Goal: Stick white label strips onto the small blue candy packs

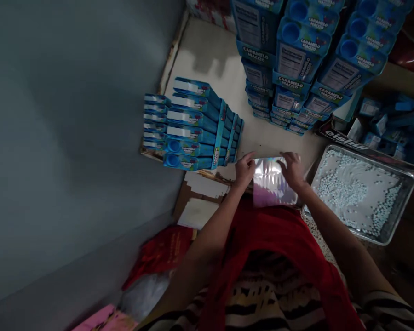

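- A silvery pouch (274, 184) is held between the two hands by the near edge of the tabletop (258, 135); its lower end overlaps the red apron (272, 220) in view.
- The left hand (244, 170) grasps the pouch's upper left corner, thumb and fingers closed on it.
- The right hand (292, 170) grasps the upper right part, its thumb reaching inward over the shiny face.
- So the pouch hangs below and between both hands, its top edge running from one to the other.
- Left of the left hand, blue boxes (196, 122) are stacked at the tabletop's near left corner.
- Beyond the right hand, taller stacks of "CARAMELO MACIZO" boxes (293, 64) stand toward the far right of the tabletop.
- Just right of the right forearm, a metal tray (374, 188) carries small pale balls (348, 191), gathered mostly along its left half and right edge.
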`<act>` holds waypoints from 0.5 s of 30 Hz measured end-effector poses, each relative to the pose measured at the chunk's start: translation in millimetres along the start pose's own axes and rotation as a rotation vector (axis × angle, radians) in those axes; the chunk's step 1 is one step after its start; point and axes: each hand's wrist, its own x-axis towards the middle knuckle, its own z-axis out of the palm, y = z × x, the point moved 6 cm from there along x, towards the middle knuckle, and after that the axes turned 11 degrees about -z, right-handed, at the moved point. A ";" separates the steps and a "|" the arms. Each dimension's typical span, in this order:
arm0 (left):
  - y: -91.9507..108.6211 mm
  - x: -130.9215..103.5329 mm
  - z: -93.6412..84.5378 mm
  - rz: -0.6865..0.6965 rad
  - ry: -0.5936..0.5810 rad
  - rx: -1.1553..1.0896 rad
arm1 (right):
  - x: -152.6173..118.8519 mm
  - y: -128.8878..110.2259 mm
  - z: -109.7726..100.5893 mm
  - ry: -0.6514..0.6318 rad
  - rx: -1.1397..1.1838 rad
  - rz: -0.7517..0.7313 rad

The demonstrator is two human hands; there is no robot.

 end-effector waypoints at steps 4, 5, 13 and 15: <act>5.8 -2.1 0.0 0.004 -0.019 -0.012 | 8.0 -68.2 46.1 -0.059 0.016 -0.205; 6.8 -2.9 -0.3 0.002 -0.018 -0.020 | 9.0 -74.9 53.9 -0.053 0.008 -0.219; 7.1 -7.7 1.0 -0.123 0.028 -0.118 | -1.6 -72.3 90.1 0.026 0.024 -0.283; 6.9 -8.6 -1.9 -0.125 0.056 -0.120 | -8.8 -75.0 94.1 0.032 0.014 -0.304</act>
